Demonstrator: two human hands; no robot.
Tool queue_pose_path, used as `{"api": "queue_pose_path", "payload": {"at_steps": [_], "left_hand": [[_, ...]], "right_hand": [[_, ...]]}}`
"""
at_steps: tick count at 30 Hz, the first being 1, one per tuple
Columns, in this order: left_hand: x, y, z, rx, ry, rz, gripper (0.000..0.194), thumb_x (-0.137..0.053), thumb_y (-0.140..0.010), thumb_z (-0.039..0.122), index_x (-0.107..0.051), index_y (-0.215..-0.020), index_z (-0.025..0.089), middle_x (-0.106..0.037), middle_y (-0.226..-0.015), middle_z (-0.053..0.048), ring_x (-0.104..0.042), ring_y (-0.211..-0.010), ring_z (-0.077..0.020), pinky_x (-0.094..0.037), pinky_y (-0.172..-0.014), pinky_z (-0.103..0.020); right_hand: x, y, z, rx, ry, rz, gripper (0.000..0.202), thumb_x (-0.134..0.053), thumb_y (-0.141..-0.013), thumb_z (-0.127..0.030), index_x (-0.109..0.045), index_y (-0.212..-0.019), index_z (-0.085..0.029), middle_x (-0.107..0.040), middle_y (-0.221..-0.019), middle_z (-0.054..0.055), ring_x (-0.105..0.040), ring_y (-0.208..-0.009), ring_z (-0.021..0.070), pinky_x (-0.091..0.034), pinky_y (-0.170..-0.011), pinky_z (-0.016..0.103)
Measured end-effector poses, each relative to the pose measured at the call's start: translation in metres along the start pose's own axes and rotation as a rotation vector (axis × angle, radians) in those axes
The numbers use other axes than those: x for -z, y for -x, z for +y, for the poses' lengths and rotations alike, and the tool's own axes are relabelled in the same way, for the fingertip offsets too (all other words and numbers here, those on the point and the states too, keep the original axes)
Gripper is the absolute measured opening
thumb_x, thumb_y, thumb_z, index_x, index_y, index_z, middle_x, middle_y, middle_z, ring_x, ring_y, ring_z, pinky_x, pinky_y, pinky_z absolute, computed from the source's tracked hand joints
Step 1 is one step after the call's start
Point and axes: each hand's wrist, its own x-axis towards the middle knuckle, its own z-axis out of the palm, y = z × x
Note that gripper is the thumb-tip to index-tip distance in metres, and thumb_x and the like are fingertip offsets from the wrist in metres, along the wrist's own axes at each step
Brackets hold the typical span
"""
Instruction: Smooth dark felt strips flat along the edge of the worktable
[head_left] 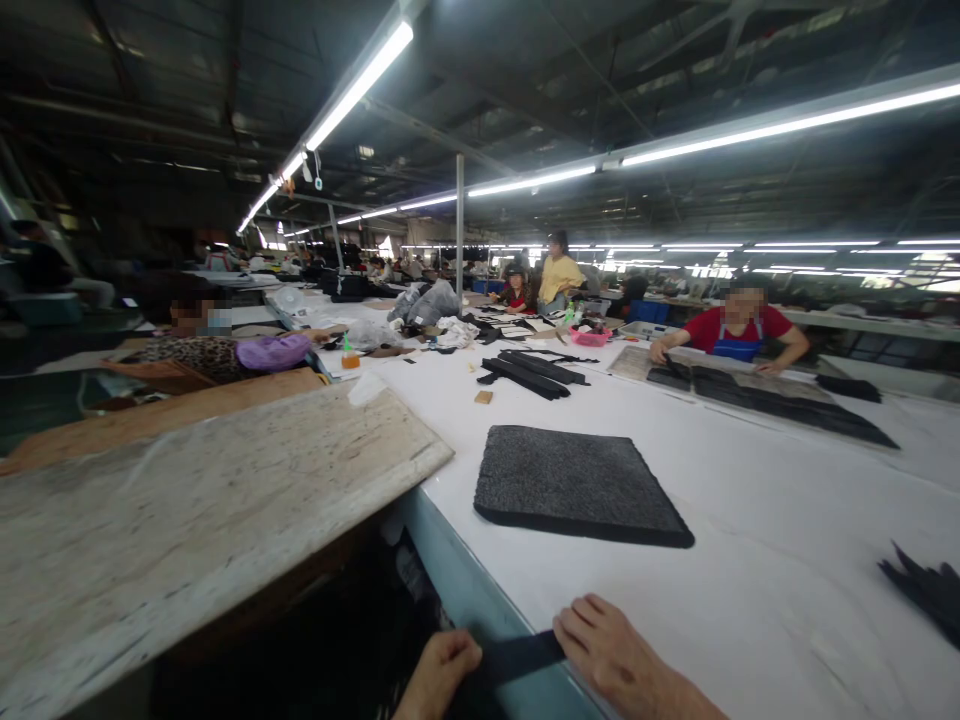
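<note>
A dark fabric strip [523,655] stretches between my two hands at the near edge of the white table [750,600]. My left hand [441,668], just off the table's edge, is closed with thumb and fingers pinching the strip's left end. Over the tabletop, my right hand [604,640] grips the other end, its fingers bent over the material. Beyond my hands lies a stack of dark grey fabric pieces [574,485], flat and roughly rectangular.
A worn board [225,480] juts in from the left, with a gap before the table. Black strips [536,372] lie farther back; more dark pieces [926,595] are at right. Across the table a co-worker in red [739,330] handles dark cloth. Another person [217,335] bends at left.
</note>
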Motion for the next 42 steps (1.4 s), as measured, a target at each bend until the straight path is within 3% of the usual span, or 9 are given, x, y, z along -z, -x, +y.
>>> {"api": "queue_pose_path", "payload": {"at_steps": [6, 15, 21, 24, 27, 32, 33, 36, 42], "left_hand": [[0.016, 0.014, 0.008, -0.011, -0.023, 0.000, 0.046, -0.060, -0.059, 0.060, -0.045, -0.053, 0.018, -0.034, -0.053, 0.006, -0.029, -0.055, -0.0102, -0.025, -0.054, -0.026], [0.022, 0.040, 0.043, -0.003, -0.087, 0.018, 0.033, -0.055, -0.065, 0.047, -0.054, -0.059, 0.015, -0.043, -0.057, 0.003, -0.035, -0.058, -0.0117, -0.027, -0.055, -0.024], [0.020, 0.049, 0.057, -0.003, -0.136, 0.004, 0.034, -0.052, -0.071, 0.047, -0.057, -0.062, 0.015, -0.048, -0.060, 0.001, -0.040, -0.060, -0.0130, -0.031, -0.057, -0.024], [0.012, 0.051, 0.067, -0.055, -0.163, 0.013, 0.034, -0.052, -0.073, 0.046, -0.057, -0.061, 0.015, -0.048, -0.060, 0.001, -0.040, -0.061, -0.0135, -0.031, -0.057, -0.024], [-0.006, 0.049, 0.077, -0.124, -0.206, 0.017, 0.034, -0.049, -0.074, 0.045, -0.052, -0.057, 0.016, -0.042, -0.057, 0.002, -0.037, -0.060, -0.0132, -0.029, -0.056, -0.025], [-0.036, 0.035, 0.086, -0.221, -0.324, -0.027, 0.028, -0.046, -0.075, 0.037, -0.049, -0.055, 0.017, -0.037, -0.055, 0.003, -0.034, -0.058, -0.0125, -0.027, -0.056, -0.025], [-0.038, 0.032, 0.086, -0.226, -0.347, -0.025, 0.027, -0.046, -0.076, 0.036, -0.050, -0.055, 0.017, -0.037, -0.055, 0.003, -0.034, -0.058, -0.0125, -0.027, -0.056, -0.025], [-0.037, 0.029, 0.086, -0.215, -0.379, -0.019, 0.025, -0.048, -0.076, 0.033, -0.052, -0.056, 0.017, -0.037, -0.054, 0.004, -0.035, -0.059, -0.0127, -0.028, -0.057, -0.025], [-0.037, 0.027, 0.082, -0.091, -0.334, -0.028, 0.020, -0.049, -0.074, 0.027, -0.051, -0.056, 0.018, -0.038, -0.058, 0.004, -0.038, -0.063, -0.0138, -0.030, -0.060, -0.025]], "right_hand": [[0.013, -0.007, -0.002, 0.016, -0.018, -0.019, 0.012, -0.050, -0.082, -0.006, -0.055, -0.090, -0.014, -0.056, -0.083, 0.003, -0.047, -0.070, 0.0166, -0.037, -0.067, 0.030], [0.034, 0.029, 0.019, -0.041, 0.086, -0.140, 0.031, -0.039, -0.077, 0.006, -0.058, -0.096, -0.010, -0.058, -0.087, 0.008, -0.051, -0.073, 0.0198, -0.041, -0.065, 0.033], [0.054, 0.041, 0.024, -0.340, -0.119, -0.224, 0.035, -0.034, -0.082, 0.001, -0.060, -0.098, -0.016, -0.060, -0.091, 0.006, -0.055, -0.081, 0.0191, -0.047, -0.071, 0.031], [0.063, 0.025, 0.017, -0.553, -0.250, -0.080, 0.042, -0.028, -0.083, 0.002, -0.059, -0.105, -0.018, -0.060, -0.099, 0.005, -0.057, -0.089, 0.0166, -0.048, -0.078, 0.029], [0.061, -0.006, 0.000, -0.549, -0.350, 0.008, 0.036, -0.036, -0.086, -0.005, -0.057, -0.110, -0.020, -0.060, -0.106, 0.005, -0.056, -0.096, 0.0176, -0.046, -0.084, 0.030], [0.026, -0.037, -0.023, -0.500, -0.616, -0.177, 0.002, -0.060, -0.081, -0.021, -0.061, -0.081, -0.023, -0.064, -0.084, -0.002, -0.058, -0.078, 0.0158, -0.045, -0.075, 0.024], [0.018, -0.036, -0.022, -0.516, -0.645, -0.200, 0.006, -0.060, -0.082, -0.024, -0.060, -0.076, -0.022, -0.063, -0.078, -0.003, -0.058, -0.074, 0.0151, -0.044, -0.072, 0.024], [0.010, -0.023, -0.007, -0.539, -0.685, -0.243, 0.017, -0.055, -0.085, -0.030, -0.059, -0.070, -0.021, -0.063, -0.071, -0.003, -0.057, -0.070, 0.0146, -0.043, -0.071, 0.024], [0.035, 0.039, 0.035, -0.690, -0.654, -0.264, 0.042, -0.041, -0.090, -0.049, -0.052, -0.061, -0.020, -0.059, -0.065, 0.000, -0.054, -0.064, 0.0156, -0.043, -0.064, 0.024]]}}
